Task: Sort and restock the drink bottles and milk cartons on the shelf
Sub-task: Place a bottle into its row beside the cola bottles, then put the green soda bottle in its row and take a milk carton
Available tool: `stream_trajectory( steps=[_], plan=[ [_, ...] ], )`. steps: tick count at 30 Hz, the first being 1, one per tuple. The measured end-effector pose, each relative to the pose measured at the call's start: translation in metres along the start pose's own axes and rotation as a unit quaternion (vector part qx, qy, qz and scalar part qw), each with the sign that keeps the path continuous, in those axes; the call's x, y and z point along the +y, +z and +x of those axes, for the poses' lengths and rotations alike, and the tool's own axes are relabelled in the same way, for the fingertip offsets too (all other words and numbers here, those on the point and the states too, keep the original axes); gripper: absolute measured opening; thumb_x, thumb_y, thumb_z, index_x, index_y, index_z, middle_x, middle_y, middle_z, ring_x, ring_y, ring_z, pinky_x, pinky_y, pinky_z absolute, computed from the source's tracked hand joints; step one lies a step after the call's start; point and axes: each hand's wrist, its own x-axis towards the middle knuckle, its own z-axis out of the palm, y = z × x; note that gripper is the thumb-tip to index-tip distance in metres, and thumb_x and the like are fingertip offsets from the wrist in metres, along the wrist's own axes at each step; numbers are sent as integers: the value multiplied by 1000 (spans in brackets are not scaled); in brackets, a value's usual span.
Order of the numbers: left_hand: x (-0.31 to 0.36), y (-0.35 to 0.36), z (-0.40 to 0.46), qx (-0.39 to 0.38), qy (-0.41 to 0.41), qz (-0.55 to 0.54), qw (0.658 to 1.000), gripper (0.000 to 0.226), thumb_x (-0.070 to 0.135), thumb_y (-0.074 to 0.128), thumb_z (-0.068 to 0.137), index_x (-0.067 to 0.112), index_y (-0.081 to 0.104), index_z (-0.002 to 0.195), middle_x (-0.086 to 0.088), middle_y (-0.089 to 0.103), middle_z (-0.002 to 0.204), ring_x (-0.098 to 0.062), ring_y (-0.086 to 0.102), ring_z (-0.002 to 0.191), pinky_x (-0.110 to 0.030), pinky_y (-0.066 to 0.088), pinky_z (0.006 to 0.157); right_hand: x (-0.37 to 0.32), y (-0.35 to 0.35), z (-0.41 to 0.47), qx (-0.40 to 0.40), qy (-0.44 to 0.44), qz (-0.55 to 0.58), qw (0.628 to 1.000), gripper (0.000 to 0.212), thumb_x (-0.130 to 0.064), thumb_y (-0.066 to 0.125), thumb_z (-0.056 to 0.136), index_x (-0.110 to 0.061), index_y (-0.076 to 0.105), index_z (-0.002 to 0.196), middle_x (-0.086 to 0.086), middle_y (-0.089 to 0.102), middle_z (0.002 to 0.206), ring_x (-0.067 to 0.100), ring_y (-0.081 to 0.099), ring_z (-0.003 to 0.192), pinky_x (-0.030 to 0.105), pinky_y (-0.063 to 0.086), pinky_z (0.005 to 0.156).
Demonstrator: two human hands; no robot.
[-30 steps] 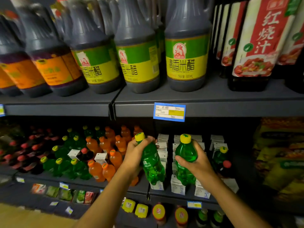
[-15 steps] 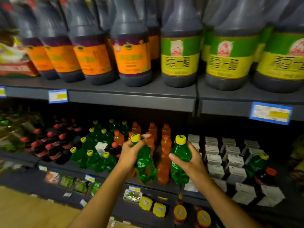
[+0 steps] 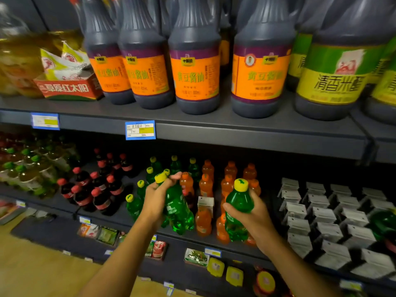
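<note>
Sorting is the step in hand, judging by the load: each hand carries one small green plastic soda bottle with a yellow cap in front of the dark grey metal shelf [image 3: 246, 247]. The left hand [image 3: 157, 199] is wrapped around the upper body of the left green bottle [image 3: 176, 209], which tilts with its cap leaning left. The right hand [image 3: 251, 215] clasps the right green bottle [image 3: 239, 202] around its middle, roughly upright. Both bottles hang in the air just in front of the row of orange soda bottles [image 3: 205, 185], touching nothing on the shelf.

Matching green yellow-capped bottles [image 3: 137, 200] stand just left of the orange ones, with red-capped dark cola bottles [image 3: 100, 189] further left and grey-white milk cartons [image 3: 321, 213] to the right. One stray carton [image 3: 205, 203] sits among the orange bottles.

Next, the two bottles probably belong with the green group, which calls for carrying them leftward, righting the tilted one, and setting both down in a gap without toppling neighbours.
</note>
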Motion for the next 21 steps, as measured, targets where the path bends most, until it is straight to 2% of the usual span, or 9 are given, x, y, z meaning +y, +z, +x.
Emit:
stream_trajectory(
  steps=[3, 5, 10, 12, 13, 15, 16, 18, 21],
  plan=[
    [2, -15, 14, -3, 1, 27, 1000, 19, 11, 60, 89, 12, 79, 89, -10, 75, 105, -29, 73, 93, -39, 55, 79, -2, 12, 12, -8, -9, 9, 1000, 39, -21, 85, 71, -43, 66, 97, -10, 74, 93, 6, 70, 86, 15, 53, 68],
    [3, -23, 21, -3, -9, 52, 999, 19, 11, 60, 89, 11, 79, 91, -11, 75, 107, -30, 73, 92, -36, 56, 74, -1, 21, 21, -17, -5, 18, 1000, 39, -17, 85, 73, -45, 67, 94, -10, 75, 92, 5, 70, 84, 11, 52, 66],
    [16, -42, 42, -22, -40, 93, 995, 17, 12, 64, 87, 11, 79, 92, -10, 75, 109, -32, 70, 102, -42, 54, 86, 5, 41, 33, -42, 10, 12, 999, 35, -22, 85, 72, -34, 66, 99, -6, 75, 95, 7, 71, 88, 18, 55, 71],
    [26, -53, 51, -47, -78, 132, 987, 21, 25, 74, 79, 12, 79, 95, -11, 74, 109, -32, 70, 102, -44, 55, 89, 8, 48, 35, -35, 14, 3, 999, 36, -21, 86, 71, -28, 66, 101, -4, 75, 95, 10, 71, 90, 26, 56, 77],
    [30, -60, 58, -64, -98, 159, 980, 35, 34, 81, 71, 12, 79, 98, -10, 74, 109, -31, 70, 102, -45, 54, 92, 10, 52, 37, -30, 17, 1, 999, 37, -20, 86, 71, -26, 66, 101, -3, 75, 95, 12, 71, 90, 29, 56, 79],
    [38, -72, 76, -95, -123, 232, 960, 52, 47, 85, 59, 17, 78, 100, -3, 75, 108, -26, 68, 106, -44, 51, 95, 12, 62, 40, -25, 26, -1, 999, 38, -19, 87, 70, -25, 66, 101, -5, 75, 94, 10, 71, 89, 26, 55, 75],
    [41, -78, 84, -111, -131, 267, 948, 49, 49, 83, 60, 21, 78, 99, 3, 76, 104, -21, 66, 107, -40, 51, 92, 13, 68, 41, -22, 30, -3, 999, 38, -20, 87, 70, -26, 65, 101, -7, 75, 94, 9, 71, 88, 20, 54, 72],
    [42, -88, 105, -148, -156, 305, 928, 28, 41, 77, 71, 27, 79, 96, 10, 76, 100, -18, 65, 108, -37, 51, 90, 15, 80, 45, -2, 36, -12, 999, 39, -21, 86, 70, -26, 65, 102, -10, 75, 94, 6, 71, 88, 16, 52, 69],
    [38, -106, 138, -181, -219, 282, 916, 25, 25, 66, 80, 21, 78, 101, -8, 70, 120, -32, 60, 118, -52, 43, 107, 18, 99, 47, 31, 50, -27, 998, 43, -28, 87, 69, -29, 64, 106, -12, 75, 96, 3, 70, 88, 25, 52, 76]
  ],
)
